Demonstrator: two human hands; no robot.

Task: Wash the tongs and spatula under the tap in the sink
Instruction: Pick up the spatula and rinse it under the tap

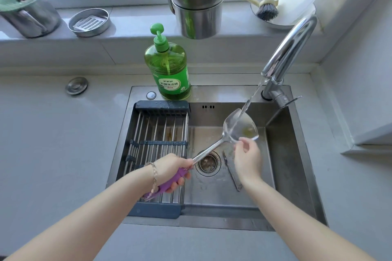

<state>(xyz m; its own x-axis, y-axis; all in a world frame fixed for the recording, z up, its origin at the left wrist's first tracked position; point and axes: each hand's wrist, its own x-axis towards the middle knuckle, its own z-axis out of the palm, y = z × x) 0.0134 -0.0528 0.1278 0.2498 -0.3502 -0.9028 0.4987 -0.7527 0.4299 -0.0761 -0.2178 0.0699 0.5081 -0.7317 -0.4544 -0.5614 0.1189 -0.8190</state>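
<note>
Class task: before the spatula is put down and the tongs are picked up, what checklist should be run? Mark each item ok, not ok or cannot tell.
1. Tap running onto the spatula: ok.
2. Left hand grips the purple handle: ok.
3. Spatula blade clean: not ok, a yellowish smear shows.
4. Right hand hold at the blade's edge: cannot tell, blurred.
5. Tongs ready on the sink floor: ok.

Bare forearms; chain bracelet (154, 174) on left wrist.
</note>
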